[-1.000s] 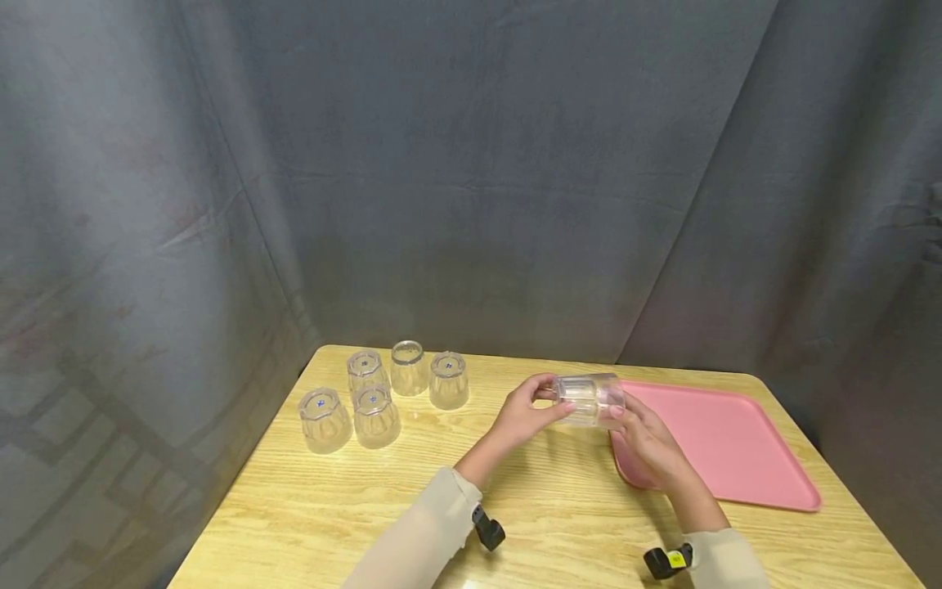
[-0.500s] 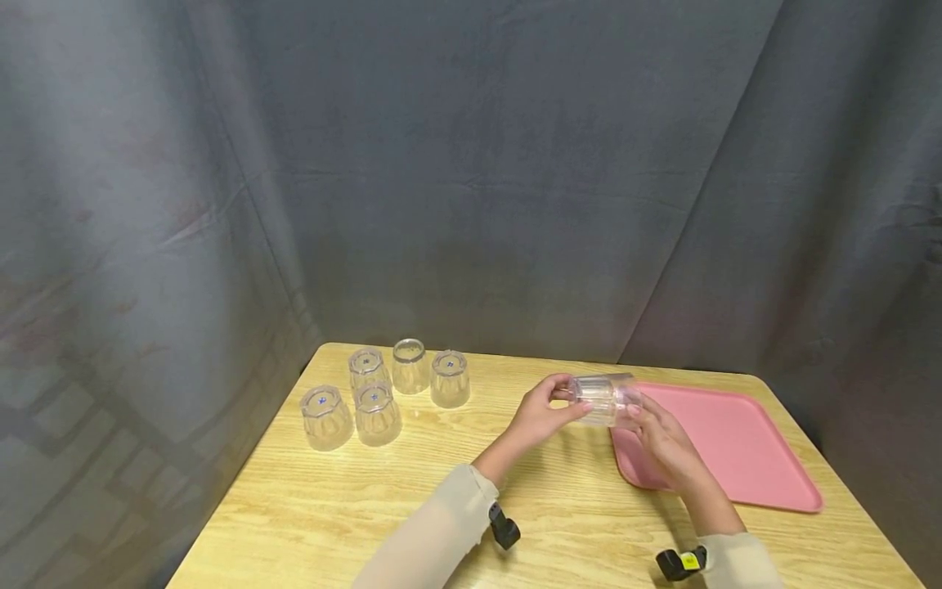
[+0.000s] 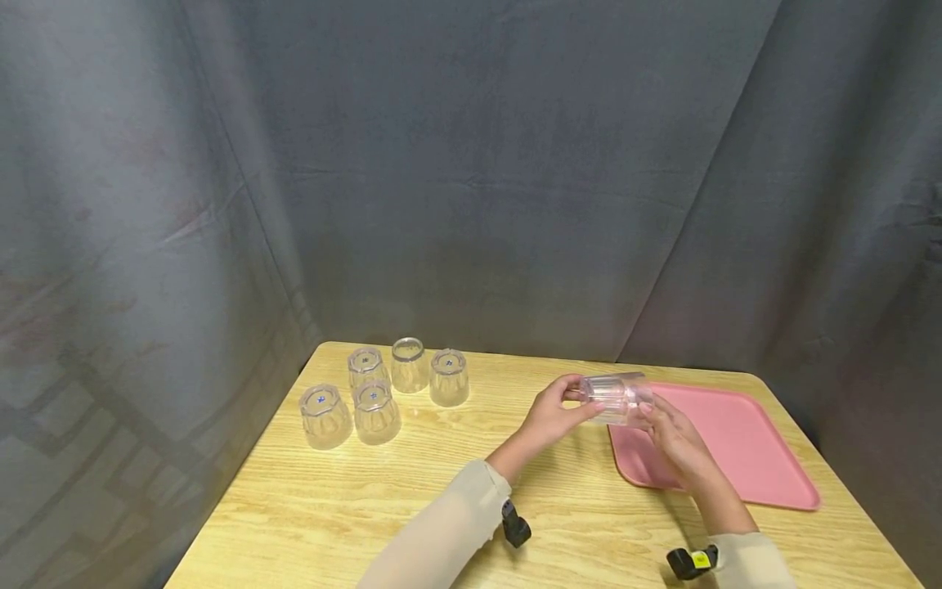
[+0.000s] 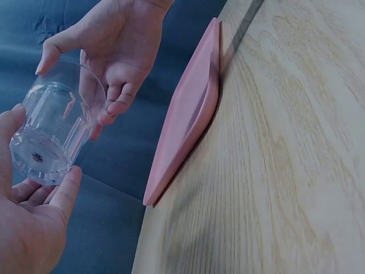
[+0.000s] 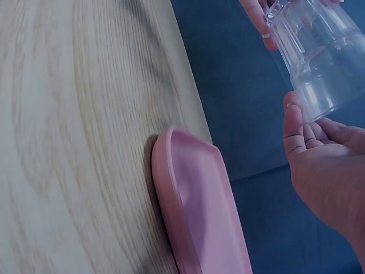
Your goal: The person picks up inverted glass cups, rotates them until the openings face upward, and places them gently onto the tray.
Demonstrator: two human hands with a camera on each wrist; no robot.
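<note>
Held glass: one clear faceted tumbler (image 3: 616,398), lying on its side in the air between both hands, base toward the left, mouth toward the right; a small dark mark on its base.
Left hand (image 3: 552,417): thumb and fingers pinching the base end – narrow grip, filled by the glass.
Right hand (image 3: 677,438): thumb and fingers holding the rim end.
Pink tray (image 3: 736,442): flat on the table, below and to the right of the grip, its near-left part partly behind the right hand.
Standing glasses: five clear tumblers (image 3: 449,380), grouped well left of the grip; four show a blue mark on top.
Table (image 3: 309,515): pale wood grain, beneath the grip.
Curtain (image 3: 471,204): dark grey cloth, beyond the grip.
</note>
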